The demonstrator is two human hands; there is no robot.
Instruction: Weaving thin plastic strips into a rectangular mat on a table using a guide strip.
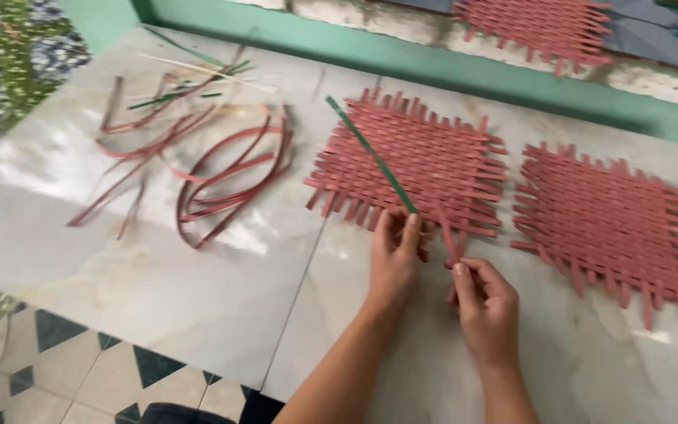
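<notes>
Here I see my left hand [395,250] at the centre of the frame, fingers pressed together on the lower end of a green strip [370,154]; the strip runs from that hand up and to the left, slanting across the near mat [417,161]. The hand sits right at the mat's lower edge, touching it. My right hand [482,302], just to the lower right, pinches a short red strip [450,239] between thumb and forefinger; that strip sticks out from the same lower edge, between the two hands. The near mat is a woven red square lying flat on the pale worktop [158,275] at centre frame. A second mat [614,216] lies beside it at the right, apart from it. A third mat [543,27] rests at the upper right, beyond the green ledge [402,59]. At the upper left lies a loose pile of red strips [213,177] with a few green and pale ones, well apart from both hands.
</notes>
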